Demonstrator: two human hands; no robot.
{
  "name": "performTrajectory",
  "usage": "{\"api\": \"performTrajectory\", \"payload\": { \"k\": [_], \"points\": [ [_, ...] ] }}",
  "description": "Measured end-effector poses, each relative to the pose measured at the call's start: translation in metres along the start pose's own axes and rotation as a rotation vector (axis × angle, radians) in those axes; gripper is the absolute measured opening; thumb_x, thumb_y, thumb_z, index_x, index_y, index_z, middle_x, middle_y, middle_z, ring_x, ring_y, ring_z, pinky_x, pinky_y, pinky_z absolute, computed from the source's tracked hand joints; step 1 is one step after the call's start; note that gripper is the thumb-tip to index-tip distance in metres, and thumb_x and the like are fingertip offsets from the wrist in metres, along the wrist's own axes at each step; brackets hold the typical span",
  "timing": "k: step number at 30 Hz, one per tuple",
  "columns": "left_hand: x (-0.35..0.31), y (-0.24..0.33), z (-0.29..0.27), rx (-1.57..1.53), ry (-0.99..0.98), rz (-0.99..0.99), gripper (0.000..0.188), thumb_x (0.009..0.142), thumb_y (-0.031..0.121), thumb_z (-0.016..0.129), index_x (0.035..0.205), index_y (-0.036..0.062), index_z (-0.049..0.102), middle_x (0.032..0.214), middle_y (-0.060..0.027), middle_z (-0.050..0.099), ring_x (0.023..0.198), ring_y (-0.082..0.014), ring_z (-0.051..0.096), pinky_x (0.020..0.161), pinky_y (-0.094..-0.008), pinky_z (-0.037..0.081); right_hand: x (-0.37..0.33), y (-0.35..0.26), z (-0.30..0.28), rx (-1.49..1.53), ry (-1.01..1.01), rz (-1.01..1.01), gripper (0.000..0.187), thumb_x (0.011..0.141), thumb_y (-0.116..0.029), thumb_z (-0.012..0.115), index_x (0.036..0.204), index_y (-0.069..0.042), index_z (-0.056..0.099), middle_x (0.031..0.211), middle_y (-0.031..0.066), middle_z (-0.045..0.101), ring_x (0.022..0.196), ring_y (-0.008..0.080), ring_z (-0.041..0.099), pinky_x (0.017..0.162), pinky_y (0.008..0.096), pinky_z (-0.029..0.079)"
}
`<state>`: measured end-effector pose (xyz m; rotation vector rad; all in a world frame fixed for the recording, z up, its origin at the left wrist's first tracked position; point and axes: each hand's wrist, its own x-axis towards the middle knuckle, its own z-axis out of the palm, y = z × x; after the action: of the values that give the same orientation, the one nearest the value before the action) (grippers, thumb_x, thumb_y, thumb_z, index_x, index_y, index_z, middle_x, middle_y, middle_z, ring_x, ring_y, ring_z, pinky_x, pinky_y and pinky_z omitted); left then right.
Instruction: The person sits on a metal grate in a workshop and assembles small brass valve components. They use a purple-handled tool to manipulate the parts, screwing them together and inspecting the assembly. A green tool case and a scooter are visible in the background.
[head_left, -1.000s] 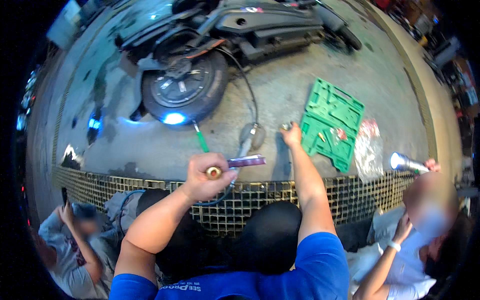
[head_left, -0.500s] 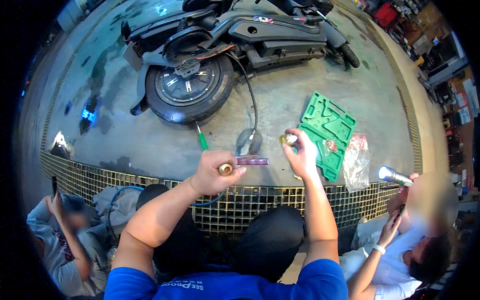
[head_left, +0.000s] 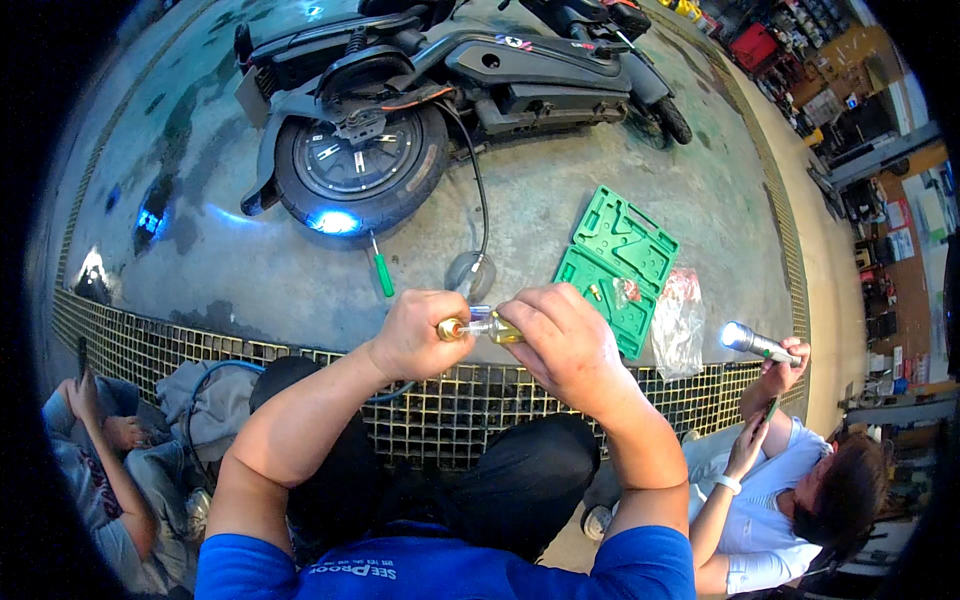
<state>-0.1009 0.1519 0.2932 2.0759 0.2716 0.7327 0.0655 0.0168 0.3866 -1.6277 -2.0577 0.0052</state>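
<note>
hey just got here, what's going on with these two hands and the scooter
The person's left hand grips a brass-ended tool, while the right hand holds a small yellowish bottle with its tip at the brass end. Whether the tip is inside is hard to tell. Beyond them, the scooter lies on its side, a screwdriver at its rear tyre. A co-worker at right holds a lit flashlight.
</note>
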Motion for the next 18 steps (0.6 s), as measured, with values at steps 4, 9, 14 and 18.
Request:
{"api": "performTrajectory", "payload": {
  "k": [4, 9, 14, 18],
  "points": [
    [-0.001, 0.006, 0.000, 0.010, -0.013, -0.040, 0.017, 0.069, 0.008, 0.073, 0.072, 0.0023, 0.057, 0.063, -0.0126, 0.057, 0.054, -0.0271, 0.058, 0.050, -0.0359, 0.041, -0.004, -0.004, -0.002, -0.103, 0.011, -0.038, 0.037, 0.072, -0.009, 0.066, 0.109, -0.007, 0.062, 0.101, 0.0085, 0.058, 0.088, 0.0255, 0.058, 0.073, 0.0361, 0.051],
    [0.000, 0.012, 0.001, 0.024, -0.045, -0.107, 0.015, 0.070, 0.010, 0.071, 0.073, 0.0037, 0.057, 0.066, -0.0149, 0.059, 0.060, -0.0339, 0.061, 0.053, -0.0399, 0.045, -0.002, -0.012, -0.011, -0.224, 0.013, -0.107, 0.034, 0.075, -0.013, 0.061, 0.109, -0.007, 0.064, 0.099, 0.0084, 0.057, 0.084, 0.0235, 0.056, 0.070, 0.0332, 0.050],
    [0.002, 0.016, 0.007, 0.054, -0.062, -0.091, 0.015, 0.068, 0.009, 0.070, 0.073, 0.0040, 0.057, 0.066, -0.0143, 0.059, 0.060, -0.0336, 0.061, 0.052, -0.0400, 0.045, -0.003, -0.020, -0.018, -0.276, -0.014, -0.139, 0.034, 0.075, -0.016, 0.061, 0.107, -0.006, 0.064, 0.095, 0.0069, 0.055, 0.083, 0.0218, 0.054, 0.070, 0.0320, 0.049],
    [-0.001, 0.010, 0.009, 0.047, -0.072, -0.082, 0.014, 0.068, 0.008, 0.070, 0.074, 0.0040, 0.058, 0.066, -0.0139, 0.058, 0.060, -0.0327, 0.061, 0.052, -0.0397, 0.045, 0.001, -0.016, -0.019, -0.221, -0.022, -0.164, 0.033, 0.075, -0.016, 0.061, 0.106, -0.006, 0.063, 0.094, 0.0065, 0.055, 0.084, 0.0215, 0.054, 0.072, 0.0313, 0.049]
  ]
}}
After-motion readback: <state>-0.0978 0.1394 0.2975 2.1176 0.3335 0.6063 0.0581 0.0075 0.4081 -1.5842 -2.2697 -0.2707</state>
